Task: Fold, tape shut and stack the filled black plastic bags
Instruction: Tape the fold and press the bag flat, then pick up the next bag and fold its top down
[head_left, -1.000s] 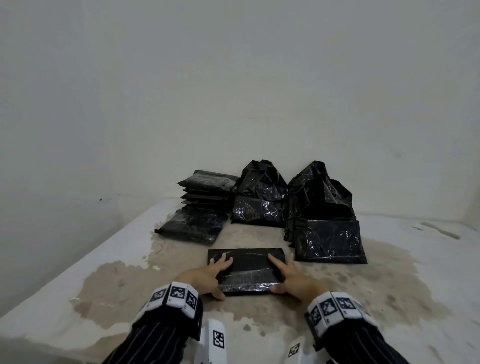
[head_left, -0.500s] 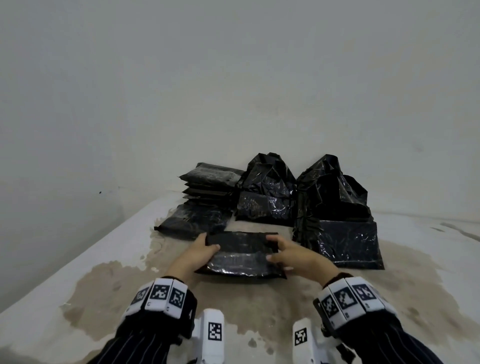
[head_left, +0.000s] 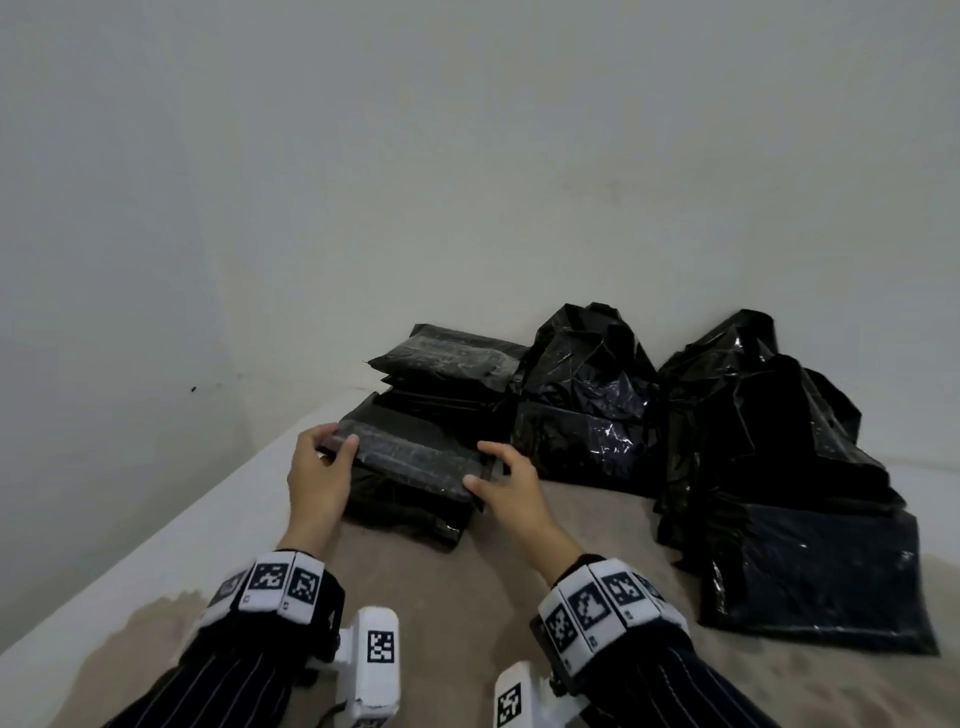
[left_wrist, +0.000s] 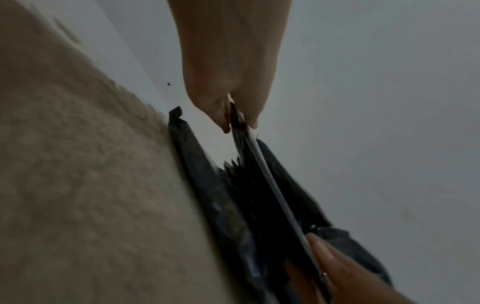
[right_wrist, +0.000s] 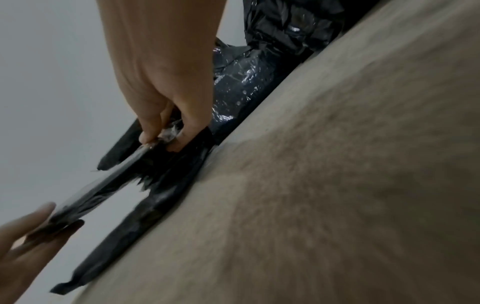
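Head view: flat folded black plastic packet (head_left: 410, 457) hanging between hands, long axis running left-right. Left hand (head_left: 317, 480) pinching its left end, right hand (head_left: 511, 491) pinching right end. Packet hovering just above lower black packet (head_left: 410, 512) lying on stained desk (head_left: 493, 582); taller taped stack (head_left: 447, 358) lying beyond hands, nearer left.

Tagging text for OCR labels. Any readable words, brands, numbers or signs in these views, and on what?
No readable text in any view.
Wristbands: black-and-white square marker patterns, with tiny characters under them too small to read.
White wrist mounts: the same kind of marker squares, no letters.
Folded bag held in the left hand and right hand: plain black, no label visible.
Bags behind: glossy black, no print.
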